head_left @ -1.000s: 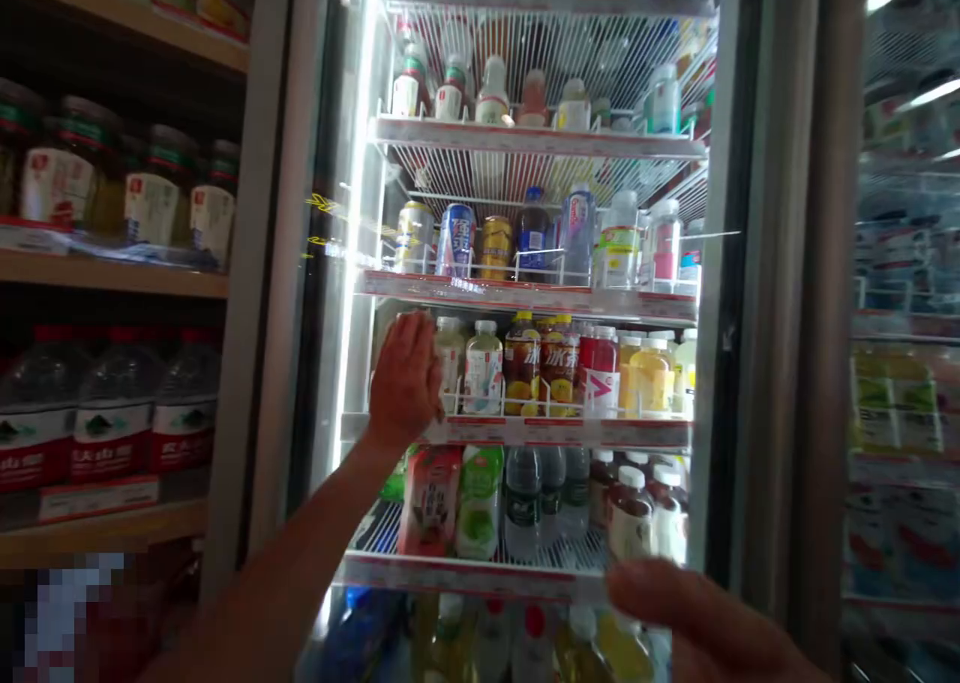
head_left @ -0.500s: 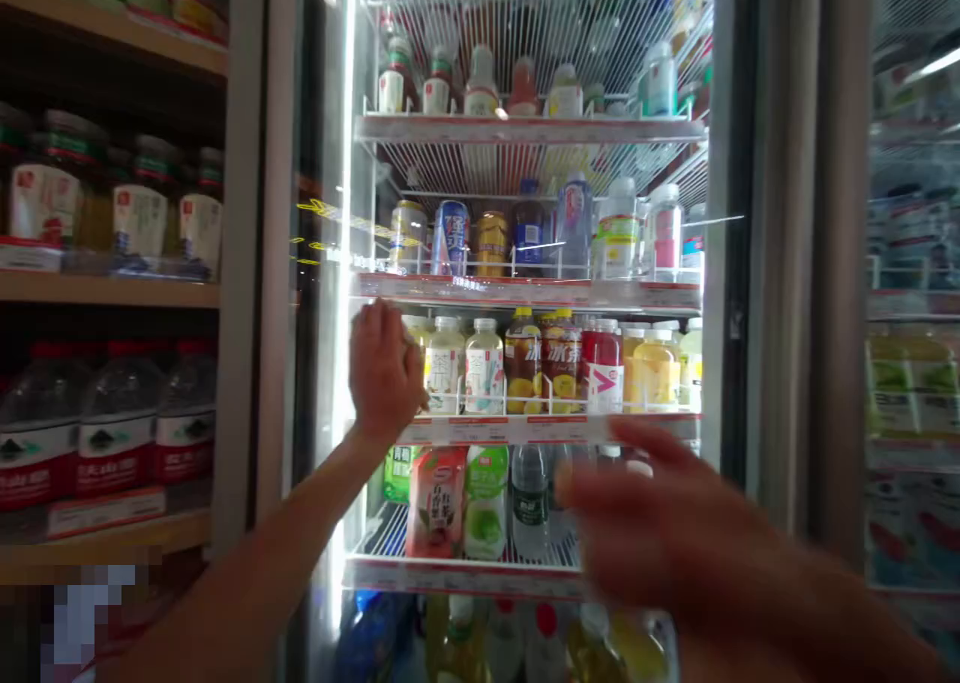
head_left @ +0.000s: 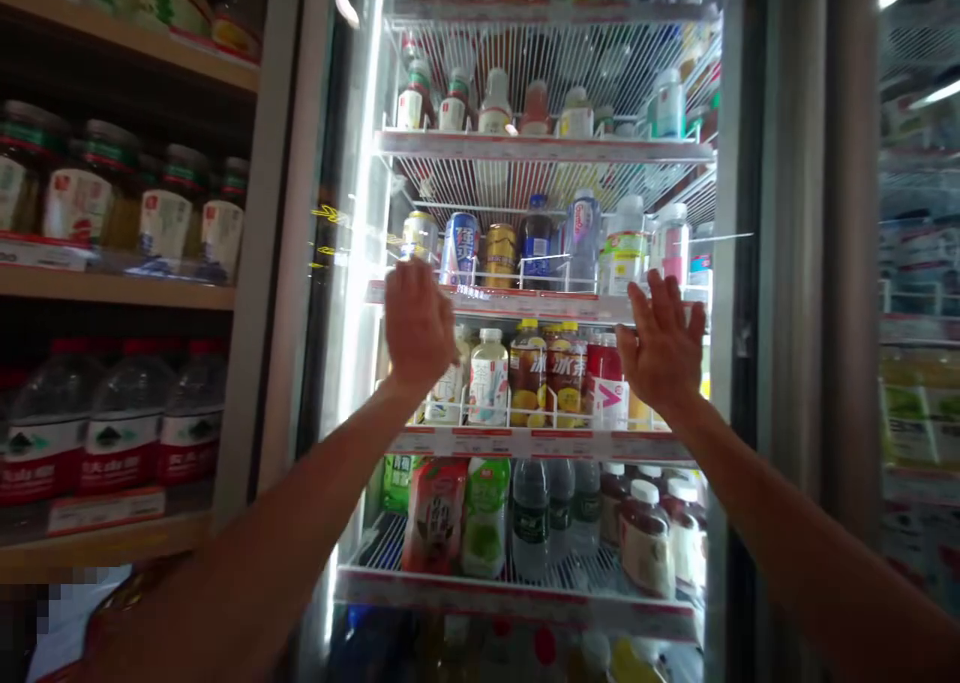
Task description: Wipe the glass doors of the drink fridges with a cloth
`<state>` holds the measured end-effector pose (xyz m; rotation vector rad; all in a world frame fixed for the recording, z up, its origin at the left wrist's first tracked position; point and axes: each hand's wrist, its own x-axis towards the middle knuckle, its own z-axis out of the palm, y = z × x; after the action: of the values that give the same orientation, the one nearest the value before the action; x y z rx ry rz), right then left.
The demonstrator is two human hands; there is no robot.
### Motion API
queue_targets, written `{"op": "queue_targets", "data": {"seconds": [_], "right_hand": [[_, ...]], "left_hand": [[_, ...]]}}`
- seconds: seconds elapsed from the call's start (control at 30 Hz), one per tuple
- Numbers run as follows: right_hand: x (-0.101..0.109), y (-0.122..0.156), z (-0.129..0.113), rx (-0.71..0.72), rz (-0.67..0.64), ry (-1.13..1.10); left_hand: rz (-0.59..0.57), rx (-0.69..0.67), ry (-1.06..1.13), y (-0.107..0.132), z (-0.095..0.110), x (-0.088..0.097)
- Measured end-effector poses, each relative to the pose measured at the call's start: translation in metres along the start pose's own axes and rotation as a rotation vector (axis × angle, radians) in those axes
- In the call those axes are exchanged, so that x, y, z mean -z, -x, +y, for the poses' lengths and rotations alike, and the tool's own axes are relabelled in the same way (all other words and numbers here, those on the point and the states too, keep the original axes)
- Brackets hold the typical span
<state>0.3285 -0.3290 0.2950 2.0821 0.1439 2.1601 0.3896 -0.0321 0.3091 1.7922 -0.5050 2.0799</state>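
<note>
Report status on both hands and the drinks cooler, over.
Left hand raised, blurred, grip unclear. Right hand open, apparently empty. Drinks cooler lit, shelves stocked. Both hands block some bottles from view.

The tall fridge point(head_left: 739, 163) stands upright, lit white inside, with reflections across its glass front point(head_left: 325, 213). A bright light strip point(head_left: 366, 173) runs up the fridge's left edge, and white wire shelves point(head_left: 555, 188) with red-and-white front rails cross it at several levels. Around the fridge's mid-height, a pale bottle point(head_left: 488, 375) with a white cap stands left of centre, a red bottle point(head_left: 606, 378) right of centre.
</note>
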Motion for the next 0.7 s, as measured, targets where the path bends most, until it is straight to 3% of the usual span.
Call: {"op": "queue_targets", "data": {"seconds": [0.1, 0.17, 0.2, 0.27, 0.37, 0.43, 0.5, 0.53, 0.63, 0.7], "right_hand": [[0.000, -0.001, -0.001, -0.001, -0.001, 0.006], [0.000, -0.001, 0.000, 0.006, 0.003, 0.012], [0.000, -0.001, 0.001, 0.010, 0.005, 0.014], [0.000, -0.001, 0.001, 0.011, 0.012, 0.019], [0.000, 0.000, -0.001, 0.000, 0.008, 0.023], [0.000, 0.000, -0.002, -0.009, 0.006, 0.024], [-0.001, 0.000, -0.003, -0.010, 0.004, 0.022], [-0.001, 0.000, -0.003, -0.010, 0.005, 0.020], [-0.001, 0.001, -0.001, 0.002, 0.009, 0.012], [0.000, 0.001, -0.001, 0.001, 0.016, 0.011]], "left_hand": [[-0.159, -0.359, 0.045, 0.016, 0.077, -0.018], [-0.213, -0.537, 0.073, 0.021, 0.093, -0.019], [-0.227, -0.589, 0.085, 0.019, 0.087, -0.017], [-0.215, -0.584, 0.101, 0.009, 0.049, -0.007], [-0.017, -0.150, 0.054, -0.015, -0.025, 0.006], [0.112, 0.104, -0.005, -0.028, -0.045, 0.007], [0.134, 0.127, -0.025, -0.029, -0.026, 0.000], [0.102, 0.043, -0.015, -0.026, -0.006, -0.006], [-0.076, -0.375, 0.047, -0.009, 0.064, -0.022], [-0.205, -0.650, 0.105, -0.002, 0.082, -0.024]]}}
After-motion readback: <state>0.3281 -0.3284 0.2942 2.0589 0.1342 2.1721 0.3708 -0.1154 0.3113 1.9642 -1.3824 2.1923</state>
